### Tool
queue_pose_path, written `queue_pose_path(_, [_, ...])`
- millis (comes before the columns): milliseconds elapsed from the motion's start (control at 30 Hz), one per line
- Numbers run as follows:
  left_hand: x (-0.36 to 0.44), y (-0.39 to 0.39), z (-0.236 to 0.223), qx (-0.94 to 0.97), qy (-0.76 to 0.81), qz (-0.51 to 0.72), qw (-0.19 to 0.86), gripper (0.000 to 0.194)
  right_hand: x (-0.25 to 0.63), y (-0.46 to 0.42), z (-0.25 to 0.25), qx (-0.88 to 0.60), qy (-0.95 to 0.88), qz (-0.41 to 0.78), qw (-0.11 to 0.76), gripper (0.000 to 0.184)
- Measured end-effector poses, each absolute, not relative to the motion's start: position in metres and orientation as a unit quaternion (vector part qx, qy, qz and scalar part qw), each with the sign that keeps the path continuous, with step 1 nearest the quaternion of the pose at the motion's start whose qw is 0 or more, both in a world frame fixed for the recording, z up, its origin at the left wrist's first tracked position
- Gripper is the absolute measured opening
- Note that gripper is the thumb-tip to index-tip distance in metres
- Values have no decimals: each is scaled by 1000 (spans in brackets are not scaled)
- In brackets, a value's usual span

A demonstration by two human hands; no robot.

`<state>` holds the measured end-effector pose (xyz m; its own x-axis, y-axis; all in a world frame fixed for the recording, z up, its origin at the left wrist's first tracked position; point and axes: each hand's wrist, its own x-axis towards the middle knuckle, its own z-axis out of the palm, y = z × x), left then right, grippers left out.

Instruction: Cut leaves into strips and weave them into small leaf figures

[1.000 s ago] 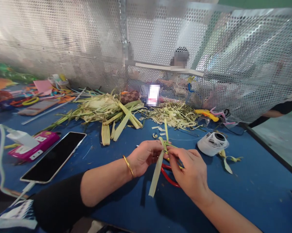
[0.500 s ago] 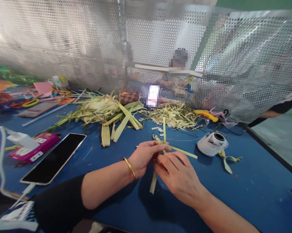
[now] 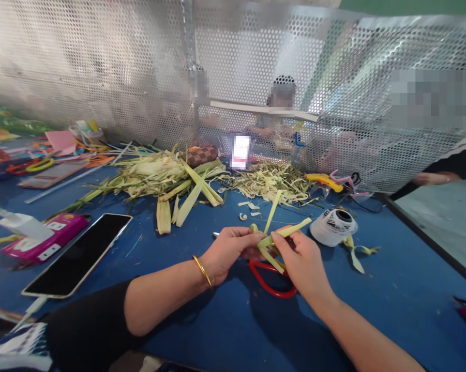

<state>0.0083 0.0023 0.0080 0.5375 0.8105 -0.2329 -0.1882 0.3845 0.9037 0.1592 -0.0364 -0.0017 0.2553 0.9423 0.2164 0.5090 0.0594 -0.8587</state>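
Note:
Both of my hands meet over the blue table (image 3: 372,310), pinching folded pale green leaf strips (image 3: 274,235). My left hand (image 3: 228,250), with a gold bangle at the wrist, grips the strips from the left side. My right hand (image 3: 302,258) pinches them from the right, thumb and fingers closed on a strip end. Strip ends stick up and out toward the right. Red-handled scissors (image 3: 269,281) lie on the table just under my hands.
A heap of leaves (image 3: 166,178) and shredded trimmings (image 3: 269,183) lies behind. A white thread spool (image 3: 333,227) sits right of my hands. A phone (image 3: 77,253) and pink box (image 3: 46,237) are at left. Perforated metal screen (image 3: 101,77) closes the back; another person's arm (image 3: 438,173) is at right.
The long strip that hung down toward me has been folded up; its ends now point up and right. My right hand moved right, uncovering the red scissors.

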Motion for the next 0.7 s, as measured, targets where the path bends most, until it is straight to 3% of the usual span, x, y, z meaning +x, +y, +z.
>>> queue_pose_path(267, [9,1,7,469,332,324,751,32,158,-34,-7,-662,-516,289,461,31])
queue_pose_path(500, [9,5,5,446,377,349,733,31,150,-33,-9,-611,-421,449,498,32])
queue_pose_path(700, [5,17,1,392,432,379,718,24,153,-40,-3,-556,-537,455,441,14])
